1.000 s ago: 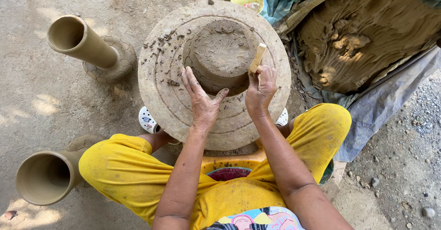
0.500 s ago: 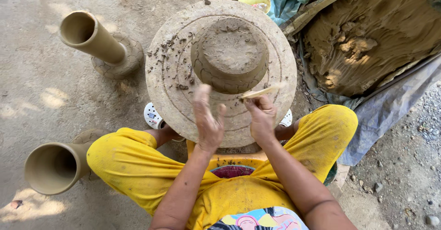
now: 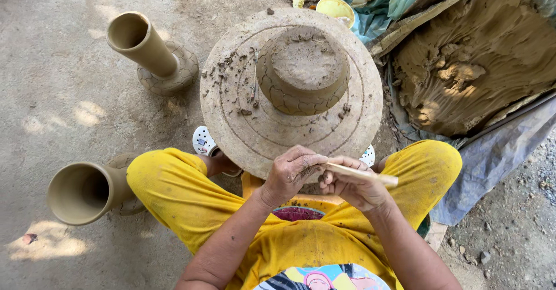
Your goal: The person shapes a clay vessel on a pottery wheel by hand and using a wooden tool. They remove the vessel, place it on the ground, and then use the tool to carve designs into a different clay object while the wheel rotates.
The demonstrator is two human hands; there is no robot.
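Matt wet clay mound [image 3: 305, 70] on rough, crumb-strewn wheel disc [image 3: 243, 128]; smooth pale wooden stick [image 3: 362, 174].

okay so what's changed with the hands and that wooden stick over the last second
Both hands drew back from the clay piece on the wheel toward the person's body. The left hand left the wheel and now pinches the end of the wooden stick, which the right hand kept holding. The clay piece and two clay vases stayed put.

Both hands [image 3: 324, 177] on wooden stick [image 3: 362, 174]
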